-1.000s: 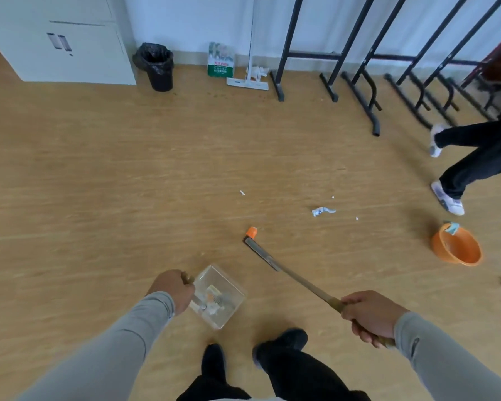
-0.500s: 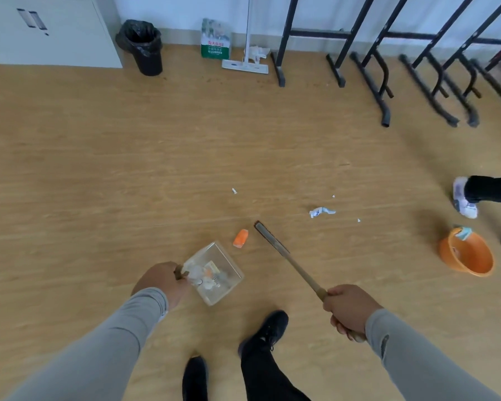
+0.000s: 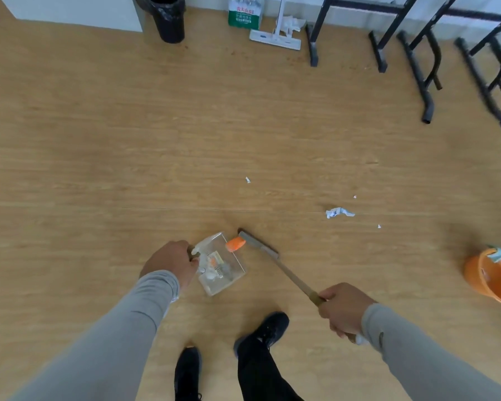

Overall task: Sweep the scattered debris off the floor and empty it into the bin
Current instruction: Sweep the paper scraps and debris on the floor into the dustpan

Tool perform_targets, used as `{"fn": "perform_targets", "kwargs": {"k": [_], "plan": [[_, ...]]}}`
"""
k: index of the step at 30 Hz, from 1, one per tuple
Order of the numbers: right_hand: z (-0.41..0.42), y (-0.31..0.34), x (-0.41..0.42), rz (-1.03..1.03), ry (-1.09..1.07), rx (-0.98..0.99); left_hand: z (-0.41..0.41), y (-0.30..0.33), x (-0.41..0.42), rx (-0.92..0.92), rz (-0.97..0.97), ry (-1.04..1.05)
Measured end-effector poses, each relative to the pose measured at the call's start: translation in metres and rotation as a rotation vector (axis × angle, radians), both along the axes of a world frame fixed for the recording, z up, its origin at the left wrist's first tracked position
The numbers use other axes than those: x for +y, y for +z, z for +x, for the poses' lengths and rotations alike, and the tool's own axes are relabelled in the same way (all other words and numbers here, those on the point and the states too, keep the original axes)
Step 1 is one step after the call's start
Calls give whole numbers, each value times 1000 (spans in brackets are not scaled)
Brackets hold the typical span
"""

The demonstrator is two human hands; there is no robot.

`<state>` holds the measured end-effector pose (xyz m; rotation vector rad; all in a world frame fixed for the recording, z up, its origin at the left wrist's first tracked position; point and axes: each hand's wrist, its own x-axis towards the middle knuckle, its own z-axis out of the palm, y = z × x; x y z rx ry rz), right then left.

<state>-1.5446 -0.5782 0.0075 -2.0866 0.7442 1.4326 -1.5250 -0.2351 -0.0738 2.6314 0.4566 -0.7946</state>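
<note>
Mid-sweep: right hand grips broom, nudging orange bit at lip of dustpan, left hand gripping its handle; next, paper scraps on floor, bin far.

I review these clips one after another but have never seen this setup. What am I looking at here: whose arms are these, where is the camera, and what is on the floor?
There is no machine: a camera worn on a person's head looks down at their own arms. The left hand grips a clear dustpan that already holds scraps. The right hand grips a broom, whose head sits beside an orange piece at the pan's edge. On the wooden floor lie a crumpled paper and a few white bits. A black bin stands by the far wall, and an orange bucket is at the right.
</note>
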Motion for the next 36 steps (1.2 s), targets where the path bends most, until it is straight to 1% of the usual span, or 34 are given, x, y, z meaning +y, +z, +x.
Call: {"fn": "perform_targets", "kwargs": {"k": [3,6,8,10,13,15,16,20,22,26,28,33,36], "plan": [[3,29,-33,40,-49,-1,-5,0,4,-4,-6,-7],[-8,44,-44,24,-32,-31,-9,0,5,-2,-12,-17],[-16,34,-34,-9,-25,-86,-11,1,4,5,-20,-14],[-23,16,-18,-32,32,-103,-14,0,5,16,-31,-2],[-28,-9,3,-43,127,-76,-18,0,7,31,-46,9],[-27,-7,10,-21,161,-40,-21,2,10,61,-39,12],[-26,-2,7,6,141,-29,-23,3,12,79,-43,21],[-22,25,-38,84,-83,-29,-26,6,11,166,-87,70],[-28,37,-61,110,-141,-36,-22,7,8,163,-82,80],[-38,52,-88,118,-148,-53,-4,20,0,119,-11,69],[-33,58,-95,113,-134,-80,11,30,-2,119,-26,98],[6,72,-107,58,-65,-192,46,70,-15,70,-38,154],[27,76,-116,63,-103,-234,62,81,-17,26,-72,206]]}}
